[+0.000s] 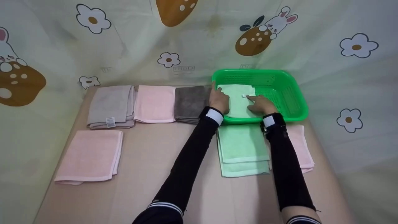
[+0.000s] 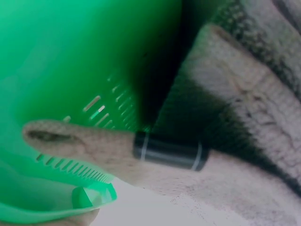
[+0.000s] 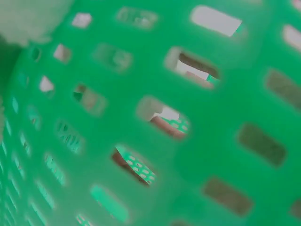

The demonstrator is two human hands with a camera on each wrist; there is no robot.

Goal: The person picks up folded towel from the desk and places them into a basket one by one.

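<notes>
A folded mint-green towel (image 1: 238, 101) lies in the left part of a green plastic basket (image 1: 290, 107). My left hand (image 1: 219, 100) is at the towel's left edge beside the basket wall, one finger stretched out. The left wrist view shows an extended digit with a black band (image 2: 171, 151) against the slotted basket wall (image 2: 70, 56). On the towel's right side rests my right hand (image 1: 263, 105), a fingertip at a small white tag (image 1: 244, 96). The right wrist view is filled by slotted green plastic (image 3: 155, 80), with blurred pale cloth (image 3: 33, 19) in one corner; the right hand itself is hidden there.
Left of the basket lie folded grey (image 1: 108, 104), pink (image 1: 155, 104) and dark grey (image 1: 191, 102) towels. Nearer are a pink towel (image 1: 90, 155), a mint-green towel (image 1: 244, 149) and another pink towel (image 1: 300, 146), partly under my right arm. A patterned curtain (image 1: 130, 40) hangs behind the table.
</notes>
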